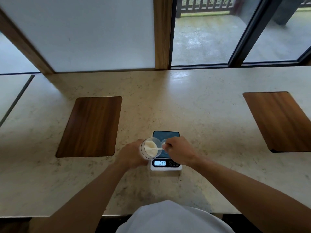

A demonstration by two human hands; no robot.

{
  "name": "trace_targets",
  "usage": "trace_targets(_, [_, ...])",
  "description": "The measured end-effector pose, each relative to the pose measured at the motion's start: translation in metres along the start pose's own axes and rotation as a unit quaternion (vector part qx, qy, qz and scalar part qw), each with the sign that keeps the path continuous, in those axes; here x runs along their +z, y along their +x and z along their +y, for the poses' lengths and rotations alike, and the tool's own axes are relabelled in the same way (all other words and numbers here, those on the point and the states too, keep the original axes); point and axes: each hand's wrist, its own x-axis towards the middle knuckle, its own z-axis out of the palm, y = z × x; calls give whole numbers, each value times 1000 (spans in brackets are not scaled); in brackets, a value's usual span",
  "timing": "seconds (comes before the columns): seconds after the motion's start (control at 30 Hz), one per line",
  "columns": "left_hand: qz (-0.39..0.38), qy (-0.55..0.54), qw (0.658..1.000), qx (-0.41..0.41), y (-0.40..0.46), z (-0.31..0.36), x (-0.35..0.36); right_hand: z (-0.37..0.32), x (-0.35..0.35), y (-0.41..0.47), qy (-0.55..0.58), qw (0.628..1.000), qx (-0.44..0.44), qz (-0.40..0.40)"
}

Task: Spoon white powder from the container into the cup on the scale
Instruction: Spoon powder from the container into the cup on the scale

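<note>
A small digital scale [175,134] with a dark top stands on the counter, and its lit display [159,163] reads 017. My left hand [130,154] grips a clear container [144,149] of white powder [150,146], tilted so its mouth faces the scale. My right hand [179,151] pinches a small white spoon [159,148], whose bowl reaches into the container's powder. A small clear cup [164,142] sits on the scale, mostly hidden behind my right hand.
The pale stone counter [193,105] holds two inset dark wooden panels, one at left [90,126] and one at far right [279,120]. Behind it are a wooden post [162,32], a frosted panel and glass doors. My white shirt [170,219] is at the near edge.
</note>
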Motion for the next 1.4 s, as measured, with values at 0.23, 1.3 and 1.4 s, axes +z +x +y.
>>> trace_targets(0.23, [5, -19, 1000, -6, -1, -1, 1, 3, 0, -1, 85, 996, 28, 9])
trace_targets(1.3, [34, -89, 995, -34, -1, -4, 3, 20, -34, -10, 109, 991, 59, 58])
trace_targets(1.4, [32, -93, 995, -30, -4, -6, 2, 25, -37, -9, 107, 990, 60, 66])
